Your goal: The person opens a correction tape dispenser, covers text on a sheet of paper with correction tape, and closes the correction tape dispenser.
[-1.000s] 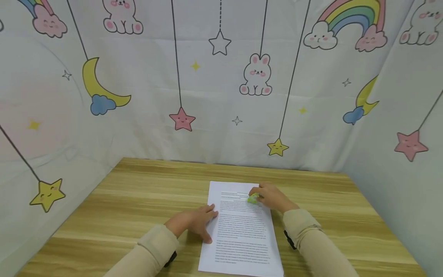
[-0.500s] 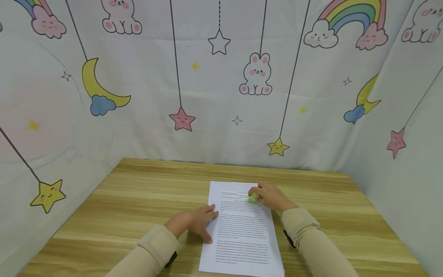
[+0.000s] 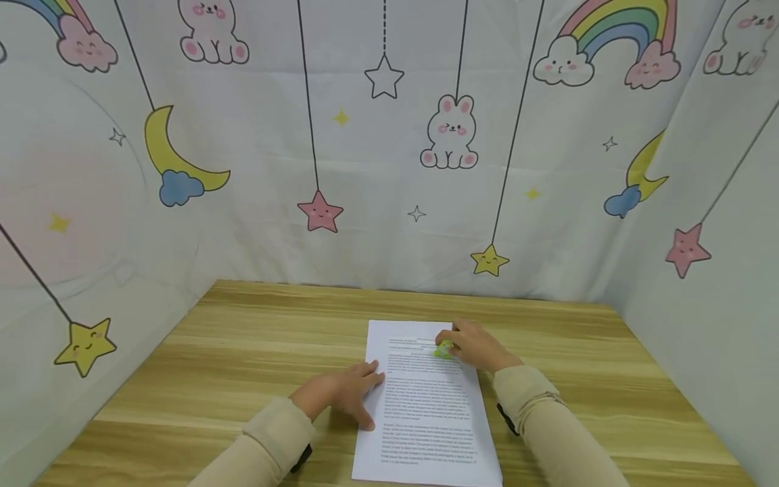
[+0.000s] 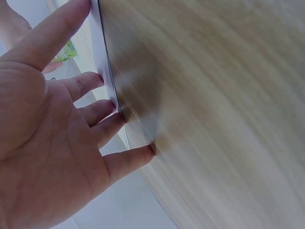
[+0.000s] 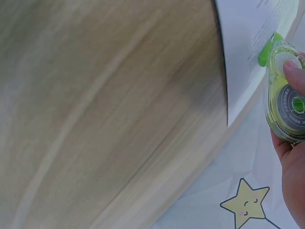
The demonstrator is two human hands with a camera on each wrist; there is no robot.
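Observation:
A sheet of paper (image 3: 426, 412) with printed text lies lengthwise on the wooden table. My left hand (image 3: 347, 393) rests at its left edge, fingers spread; the left wrist view shows the fingertips along the paper's edge and the tabletop. Near the top right of the sheet, my right hand (image 3: 479, 348) grips a green correction tape (image 3: 443, 350) between thumb and fingers. In the right wrist view the correction tape (image 5: 281, 107) has a clear case with a round reel inside, and its green tip end points toward the printed lines. The fingers partly cover its case.
The wood-grain table (image 3: 255, 338) extends on both sides of the paper. White curtains (image 3: 389, 155) printed with stars, moons, rabbits and rainbows stand behind it and along both sides. Beige sleeves (image 3: 535, 399) cover both forearms, with a dark band under each wrist.
My right hand and the correction tape have shifted very slightly left over the text. The left hand keeps its place at the paper's edge.

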